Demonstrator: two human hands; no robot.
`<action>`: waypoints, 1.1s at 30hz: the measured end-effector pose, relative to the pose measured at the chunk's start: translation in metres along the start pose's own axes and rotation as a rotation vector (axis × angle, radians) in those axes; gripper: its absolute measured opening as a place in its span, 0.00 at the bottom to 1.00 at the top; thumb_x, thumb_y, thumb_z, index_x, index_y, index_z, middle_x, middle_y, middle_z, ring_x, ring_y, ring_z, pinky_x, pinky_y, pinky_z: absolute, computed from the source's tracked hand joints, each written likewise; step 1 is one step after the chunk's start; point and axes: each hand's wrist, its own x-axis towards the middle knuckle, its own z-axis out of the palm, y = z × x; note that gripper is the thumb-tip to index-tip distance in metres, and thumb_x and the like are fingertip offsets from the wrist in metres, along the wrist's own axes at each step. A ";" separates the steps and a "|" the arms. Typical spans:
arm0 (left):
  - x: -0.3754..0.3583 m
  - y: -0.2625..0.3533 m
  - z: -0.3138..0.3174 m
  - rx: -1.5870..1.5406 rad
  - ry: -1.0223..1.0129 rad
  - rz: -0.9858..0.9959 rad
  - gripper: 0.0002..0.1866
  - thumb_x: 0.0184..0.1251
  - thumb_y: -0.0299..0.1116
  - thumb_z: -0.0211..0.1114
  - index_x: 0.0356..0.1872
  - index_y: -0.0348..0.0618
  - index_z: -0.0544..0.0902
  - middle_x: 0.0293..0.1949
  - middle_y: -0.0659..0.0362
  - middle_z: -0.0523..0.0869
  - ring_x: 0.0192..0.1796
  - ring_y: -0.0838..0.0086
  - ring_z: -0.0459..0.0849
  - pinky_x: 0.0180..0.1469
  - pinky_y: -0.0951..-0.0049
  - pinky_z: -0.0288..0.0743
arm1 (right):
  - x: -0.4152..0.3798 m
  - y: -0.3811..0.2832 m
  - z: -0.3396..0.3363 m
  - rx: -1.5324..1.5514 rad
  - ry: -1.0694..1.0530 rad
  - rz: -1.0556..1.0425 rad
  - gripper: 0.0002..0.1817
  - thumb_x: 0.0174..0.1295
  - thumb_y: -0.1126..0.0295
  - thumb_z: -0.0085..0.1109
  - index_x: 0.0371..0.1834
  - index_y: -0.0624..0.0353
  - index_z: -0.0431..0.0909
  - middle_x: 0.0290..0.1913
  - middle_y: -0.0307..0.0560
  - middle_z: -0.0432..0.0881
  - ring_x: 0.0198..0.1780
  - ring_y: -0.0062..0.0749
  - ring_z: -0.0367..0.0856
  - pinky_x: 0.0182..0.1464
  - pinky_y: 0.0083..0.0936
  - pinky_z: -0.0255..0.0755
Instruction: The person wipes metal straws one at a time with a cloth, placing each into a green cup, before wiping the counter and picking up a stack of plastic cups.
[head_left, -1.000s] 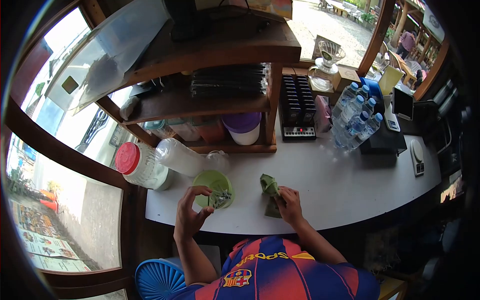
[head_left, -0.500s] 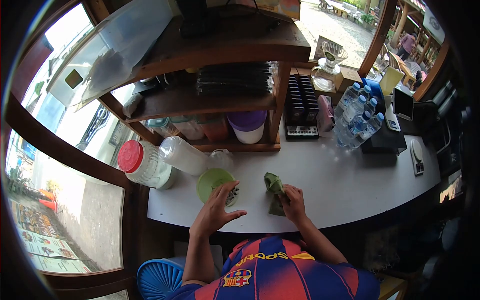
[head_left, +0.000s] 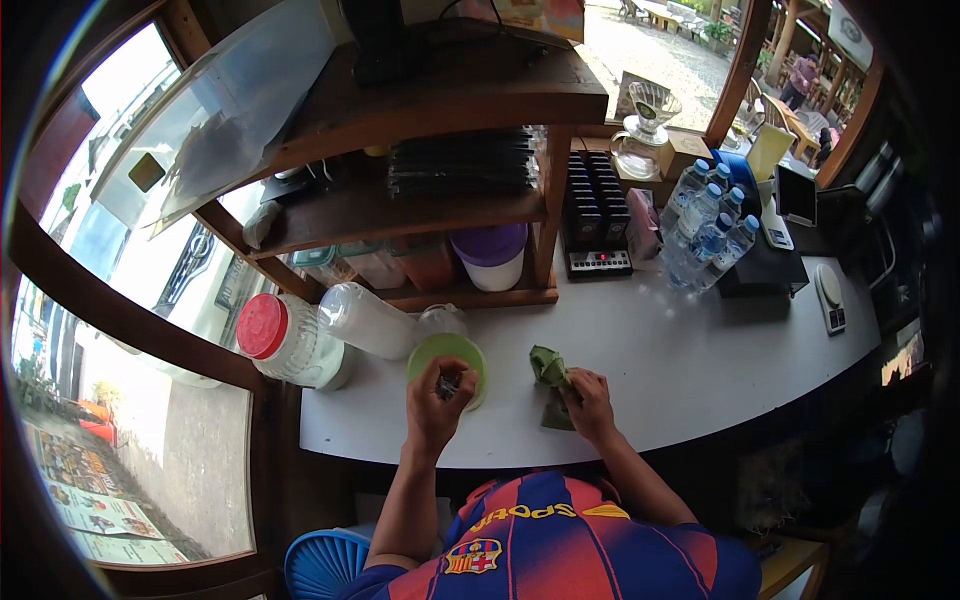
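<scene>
My left hand (head_left: 438, 405) is closed over the near side of a light green bowl (head_left: 462, 348), its fingers curled together. Small greyish bits show between the thumb and fingers, though I cannot tell what they are. To the right, my right hand (head_left: 588, 405) grips a dull green folded packet (head_left: 548, 366), leaf- or cloth-like, with a crumpled top. The packet's lower part extends beneath the fingers near the front of the white table (head_left: 660, 395).
Behind the bowl are a red-lidded jar (head_left: 300, 345) and a cloudy plastic container (head_left: 365, 320). A wooden shelf (head_left: 450, 215) overhangs the back. Several water bottles (head_left: 708, 230) stand at the right, with a small white scale (head_left: 830, 298) beyond. A blue stool (head_left: 325, 565) is below left.
My left hand has gone from open fingers over the bowl to a closed pinch and turned upright. My right hand stays on the green packet. The view has shifted slightly.
</scene>
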 end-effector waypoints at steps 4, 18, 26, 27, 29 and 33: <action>0.011 0.010 -0.009 -0.141 0.087 -0.057 0.13 0.62 0.33 0.73 0.42 0.38 0.81 0.31 0.64 0.81 0.34 0.84 0.77 0.40 0.79 0.74 | 0.000 -0.001 0.000 0.002 0.001 0.005 0.11 0.63 0.71 0.63 0.48 0.57 0.81 0.52 0.47 0.84 0.60 0.40 0.79 0.61 0.34 0.63; 0.011 -0.002 -0.013 -0.253 -0.147 0.213 0.30 0.64 0.56 0.70 0.51 0.37 0.79 0.50 0.52 0.84 0.56 0.66 0.80 0.62 0.66 0.70 | -0.003 0.010 0.001 0.336 0.060 0.156 0.09 0.65 0.74 0.60 0.48 0.61 0.79 0.47 0.50 0.83 0.52 0.42 0.81 0.56 0.32 0.68; 0.054 0.013 -0.048 -0.097 0.079 0.297 0.13 0.70 0.36 0.64 0.47 0.37 0.81 0.46 0.54 0.85 0.53 0.67 0.82 0.60 0.68 0.71 | 0.054 0.030 -0.080 0.142 0.378 0.291 0.08 0.67 0.74 0.52 0.47 0.63 0.76 0.50 0.53 0.78 0.52 0.46 0.76 0.57 0.36 0.69; 0.061 0.013 -0.052 -0.056 0.097 0.308 0.12 0.69 0.35 0.64 0.46 0.37 0.81 0.46 0.55 0.85 0.53 0.67 0.82 0.60 0.67 0.72 | 0.059 0.042 -0.079 -0.055 0.384 0.274 0.13 0.68 0.70 0.53 0.52 0.62 0.76 0.58 0.56 0.73 0.60 0.51 0.71 0.63 0.42 0.64; 0.077 0.019 -0.056 0.015 0.119 0.374 0.11 0.68 0.32 0.64 0.46 0.37 0.82 0.45 0.55 0.85 0.52 0.65 0.83 0.59 0.67 0.72 | 0.065 0.065 -0.072 -0.338 0.284 0.288 0.23 0.69 0.61 0.54 0.65 0.57 0.72 0.72 0.60 0.62 0.73 0.57 0.58 0.73 0.50 0.52; 0.106 0.029 -0.056 0.064 0.135 0.446 0.11 0.64 0.26 0.63 0.47 0.38 0.82 0.48 0.54 0.85 0.52 0.65 0.83 0.58 0.67 0.73 | 0.073 0.077 -0.016 -0.626 0.005 0.285 0.31 0.73 0.48 0.46 0.77 0.45 0.63 0.80 0.57 0.51 0.82 0.54 0.43 0.80 0.54 0.34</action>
